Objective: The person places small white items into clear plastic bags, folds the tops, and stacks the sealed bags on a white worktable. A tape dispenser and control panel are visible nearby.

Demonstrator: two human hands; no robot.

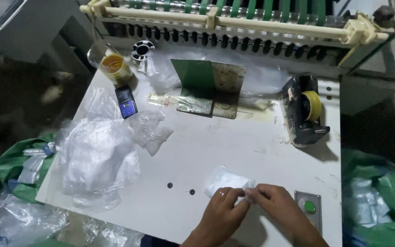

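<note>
Left hand: the left hand point(220, 212) is reaching in from the bottom edge, its fingers pressed together in a pinching grip on the near edge of a small clear plastic bag point(227, 180).
Right hand: the right hand point(273, 201) is meeting the left at the same edge, its fingertips also pinching the bag, so the two grips are touching each other.
Bag: it is lying flat on the white tabletop point(234, 142), near the front edge, just left of a green push button point(310, 206) set in a grey plate.
Doing it well: judging by the pinch, the edge is being worked between the fingertips; keeping the film flat on the tabletop and pulling evenly from both sides should be keeping it from creasing or tearing.
Left side: a loose heap of clear plastic bags point(94, 158) is sitting well apart from the hands, with a small mobile phone point(126, 101) and a jar with a yellow lid point(115, 68) behind it.
Right side: a black tape dispenser point(305, 110) with a yellow roll is standing near the far right edge.
Back: a green metal bracket point(202, 87) is standing in front of a machine with green belts point(234, 13).
</note>
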